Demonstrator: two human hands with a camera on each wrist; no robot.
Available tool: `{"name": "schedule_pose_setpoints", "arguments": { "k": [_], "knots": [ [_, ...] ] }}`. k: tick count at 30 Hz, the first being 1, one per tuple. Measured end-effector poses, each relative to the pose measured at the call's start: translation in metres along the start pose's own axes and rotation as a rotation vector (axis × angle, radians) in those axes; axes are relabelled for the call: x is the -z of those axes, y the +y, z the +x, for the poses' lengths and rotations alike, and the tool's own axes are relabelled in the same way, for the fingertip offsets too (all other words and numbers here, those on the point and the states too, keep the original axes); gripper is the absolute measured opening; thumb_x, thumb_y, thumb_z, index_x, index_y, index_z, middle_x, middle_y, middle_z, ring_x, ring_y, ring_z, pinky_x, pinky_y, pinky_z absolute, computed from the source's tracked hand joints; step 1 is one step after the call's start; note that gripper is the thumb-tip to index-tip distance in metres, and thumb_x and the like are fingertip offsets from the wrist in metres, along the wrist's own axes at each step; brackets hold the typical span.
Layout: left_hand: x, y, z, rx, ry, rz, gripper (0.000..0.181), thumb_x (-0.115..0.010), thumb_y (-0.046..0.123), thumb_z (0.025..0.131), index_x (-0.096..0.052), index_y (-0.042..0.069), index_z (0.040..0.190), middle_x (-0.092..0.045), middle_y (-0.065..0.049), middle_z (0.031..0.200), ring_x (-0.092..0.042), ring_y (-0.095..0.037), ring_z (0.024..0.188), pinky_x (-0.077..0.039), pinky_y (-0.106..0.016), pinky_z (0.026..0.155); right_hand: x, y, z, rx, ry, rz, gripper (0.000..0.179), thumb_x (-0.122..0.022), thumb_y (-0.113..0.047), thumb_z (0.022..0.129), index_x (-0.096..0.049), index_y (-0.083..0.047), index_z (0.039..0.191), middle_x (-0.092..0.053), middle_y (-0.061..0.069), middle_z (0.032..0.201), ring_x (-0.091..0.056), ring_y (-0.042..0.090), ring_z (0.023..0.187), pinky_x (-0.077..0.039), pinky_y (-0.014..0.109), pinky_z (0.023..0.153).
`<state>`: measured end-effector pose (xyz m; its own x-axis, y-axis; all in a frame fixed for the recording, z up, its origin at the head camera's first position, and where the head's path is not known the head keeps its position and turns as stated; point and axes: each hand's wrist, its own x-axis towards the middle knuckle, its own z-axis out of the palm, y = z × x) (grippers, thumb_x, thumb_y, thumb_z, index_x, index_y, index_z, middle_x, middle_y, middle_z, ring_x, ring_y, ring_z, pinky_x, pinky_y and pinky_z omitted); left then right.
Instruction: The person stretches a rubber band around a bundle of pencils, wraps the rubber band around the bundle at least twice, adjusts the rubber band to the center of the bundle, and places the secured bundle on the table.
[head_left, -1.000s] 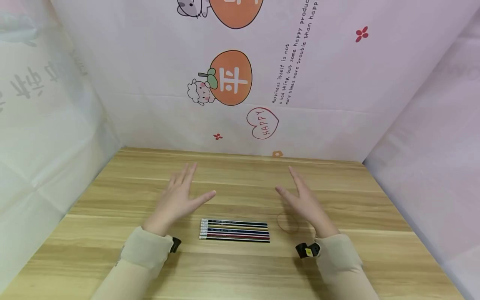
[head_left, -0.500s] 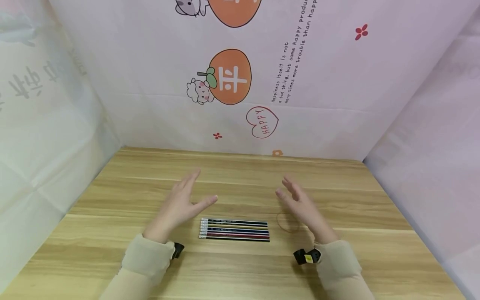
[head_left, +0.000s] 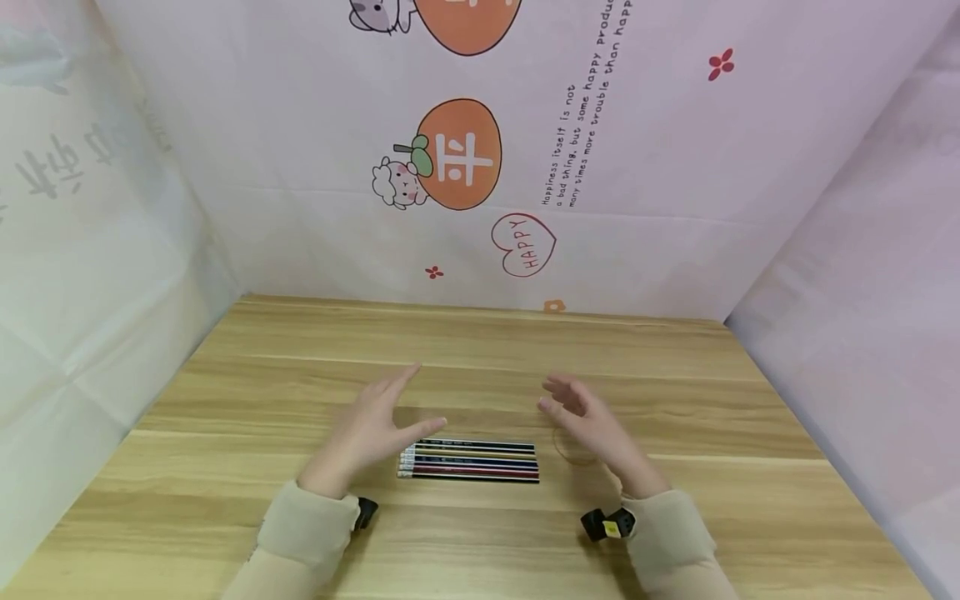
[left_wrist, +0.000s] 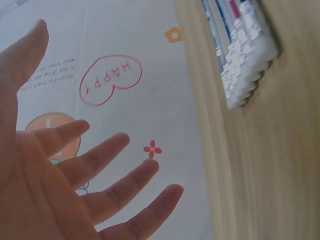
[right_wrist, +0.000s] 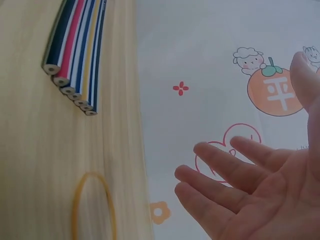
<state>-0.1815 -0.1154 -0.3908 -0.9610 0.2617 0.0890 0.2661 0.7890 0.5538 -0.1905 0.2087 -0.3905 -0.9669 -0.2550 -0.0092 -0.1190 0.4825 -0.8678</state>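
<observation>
In the head view, the person's left hand (head_left: 367, 429) hangs between nine and ten o'clock of a row of pencils (head_left: 472, 462), spread wide, fingertips aimed between one and two. The right hand (head_left: 597, 425), between two and three o'clock of the row, is also wide, fingers slightly bent toward ten-thirty. A rubber band (right_wrist: 92, 174) lies on the table (head_left: 450, 542) at the pencils' three o'clock.

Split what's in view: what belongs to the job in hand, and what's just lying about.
Likely in the job:
row of pencils
rubber band
left hand
right hand

Apparently just surroundings:
wooden table
printed backdrop
black wrist devices
</observation>
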Motion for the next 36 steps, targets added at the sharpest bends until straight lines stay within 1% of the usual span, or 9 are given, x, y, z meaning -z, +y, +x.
{"name": "schedule_pose_setpoints", "arguments": {
  "k": [3, 6, 11, 16, 19, 24, 26, 31, 36],
  "knots": [
    [-0.003, -0.001, 0.0, -0.021, -0.033, -0.012, 0.098, -0.067, 0.071, 0.079, -0.03, 0.023, 0.156, -0.038, -0.01, 0.158, -0.035, -0.041, 0.143, -0.036, -0.068, 0.109, -0.004, 0.001, 0.0, 0.0, -0.018, -0.002, 0.061, -0.059, -0.035, 0.1, -0.039, 0.0, 0.147, -0.046, 0.022, 0.148, -0.045, 0.043, 0.135, -0.038, 0.057, 0.113],
    [-0.005, -0.002, 0.001, -0.033, -0.06, -0.018, 0.103, -0.071, 0.071, 0.074, -0.031, 0.023, 0.156, -0.039, -0.01, 0.157, -0.036, -0.039, 0.143, -0.035, -0.066, 0.11, -0.007, 0.001, 0.0, -0.006, -0.033, -0.012, 0.062, -0.062, -0.034, 0.098, -0.04, -0.001, 0.146, -0.048, 0.022, 0.147, -0.046, 0.044, 0.134, -0.038, 0.057, 0.113],
    [-0.008, -0.005, 0.002, -0.044, -0.08, -0.026, 0.106, -0.078, 0.065, 0.071, -0.031, 0.022, 0.156, -0.041, -0.009, 0.156, -0.036, -0.038, 0.143, -0.035, -0.065, 0.111, -0.012, 0.002, 0.0, -0.01, -0.059, -0.063, 0.066, -0.064, -0.038, 0.096, -0.042, -0.002, 0.146, -0.05, 0.019, 0.146, -0.048, 0.042, 0.132, -0.042, 0.056, 0.11],
    [-0.012, -0.007, 0.002, -0.06, -0.101, 0.017, 0.109, -0.079, 0.066, 0.067, -0.033, 0.02, 0.155, -0.043, -0.01, 0.154, -0.039, -0.038, 0.141, -0.037, -0.063, 0.111, -0.017, 0.005, 0.001, -0.009, -0.085, -0.068, 0.067, -0.068, -0.037, 0.094, -0.042, -0.002, 0.145, -0.052, 0.018, 0.144, -0.049, 0.041, 0.131, -0.045, 0.055, 0.107],
    [-0.015, -0.009, 0.002, -0.057, -0.123, 0.025, 0.11, -0.081, 0.067, 0.066, -0.035, 0.021, 0.155, -0.043, -0.01, 0.154, -0.041, -0.038, 0.141, -0.037, -0.063, 0.111, -0.02, 0.006, 0.002, -0.012, -0.103, -0.072, 0.069, -0.07, -0.036, 0.092, -0.044, -0.001, 0.145, -0.053, 0.018, 0.143, -0.05, 0.039, 0.129, -0.046, 0.054, 0.106],
    [-0.017, -0.011, 0.002, -0.038, -0.15, 0.002, 0.108, -0.085, 0.062, 0.064, -0.038, 0.024, 0.153, -0.043, -0.011, 0.153, -0.042, -0.039, 0.138, -0.04, -0.066, 0.106, -0.024, 0.008, 0.002, 0.0, -0.126, -0.094, 0.069, -0.074, -0.037, 0.089, -0.048, 0.0, 0.142, -0.054, 0.019, 0.141, -0.053, 0.041, 0.126, -0.048, 0.054, 0.104],
    [-0.017, -0.013, 0.002, -0.038, -0.158, 0.005, 0.107, -0.087, 0.058, 0.063, -0.039, 0.025, 0.153, -0.046, -0.01, 0.151, -0.044, -0.038, 0.137, -0.041, -0.065, 0.105, -0.025, 0.01, 0.002, 0.008, -0.141, -0.114, 0.07, -0.075, -0.037, 0.088, -0.049, 0.0, 0.141, -0.055, 0.02, 0.141, -0.054, 0.041, 0.125, -0.048, 0.055, 0.103],
    [-0.018, -0.018, 0.002, -0.043, -0.19, 0.019, 0.107, -0.09, 0.053, 0.059, -0.042, 0.026, 0.151, -0.05, -0.007, 0.147, -0.046, -0.035, 0.135, -0.04, -0.063, 0.107, -0.027, 0.015, 0.002, 0.02, -0.179, -0.152, 0.071, -0.077, -0.037, 0.086, -0.05, 0.001, 0.14, -0.057, 0.018, 0.139, -0.054, 0.038, 0.125, -0.046, 0.055, 0.104],
    [-0.019, -0.021, 0.003, -0.043, -0.217, 0.024, 0.105, -0.093, 0.048, 0.059, -0.044, 0.026, 0.149, -0.053, -0.005, 0.143, -0.048, -0.034, 0.132, -0.042, -0.06, 0.107, -0.029, 0.018, 0.002, 0.02, -0.195, -0.151, 0.076, -0.081, -0.039, 0.082, -0.052, 0.0, 0.139, -0.061, 0.015, 0.135, -0.054, 0.035, 0.125, -0.045, 0.054, 0.106]
  ]
}}
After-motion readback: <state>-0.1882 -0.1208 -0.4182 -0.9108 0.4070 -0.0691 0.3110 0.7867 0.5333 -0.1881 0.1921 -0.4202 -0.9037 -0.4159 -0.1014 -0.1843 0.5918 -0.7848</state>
